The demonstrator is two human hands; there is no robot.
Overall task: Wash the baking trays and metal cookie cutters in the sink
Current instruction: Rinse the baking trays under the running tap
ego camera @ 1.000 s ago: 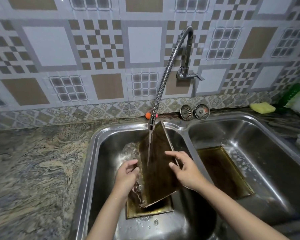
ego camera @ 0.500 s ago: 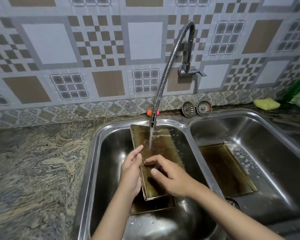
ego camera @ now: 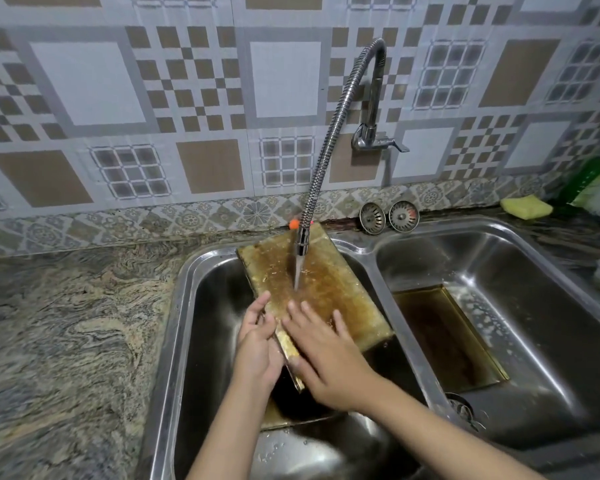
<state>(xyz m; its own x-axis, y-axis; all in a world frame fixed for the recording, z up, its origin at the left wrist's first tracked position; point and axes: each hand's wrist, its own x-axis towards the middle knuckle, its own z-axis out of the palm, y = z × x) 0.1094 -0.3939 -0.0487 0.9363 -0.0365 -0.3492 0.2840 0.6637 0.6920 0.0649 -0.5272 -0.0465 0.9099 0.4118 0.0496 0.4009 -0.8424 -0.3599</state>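
- Brown-stained rectangular metal baking tray (ego camera: 321, 289) is held over the left basin of the double stainless-steel sink (ego camera: 187, 306), tilted, stained face toward the camera.
- Long axis runs from the near-left corner by the hands up and away to the far edge, which sits at the basin's back rim under the spout.
- Left hand (ego camera: 257, 344) grips the tray's left long edge, fingers wrapped behind it.
- Right hand (ego camera: 326, 355) lies flat on the tray's face, fingers straight and spread, pressing near the lower end.
- Flexible chrome coil faucet (ego camera: 321, 168) arcs from the wall tap; water stream lands on the tray's middle, just above the right fingertips.
- A second dark tray (ego camera: 284, 419) lies flat on the left basin floor beneath the held one, mostly hidden.
- A third brown tray (ego camera: 444, 337) lies flat in the right basin, soap suds along its right side.
- Held tray's right edge sits close to the divider between basins; open basin room on its left and near the camera.
- Two round metal strainers (ego camera: 388, 217) lean at the back rim; yellow sponge (ego camera: 526, 207) on the counter far right.
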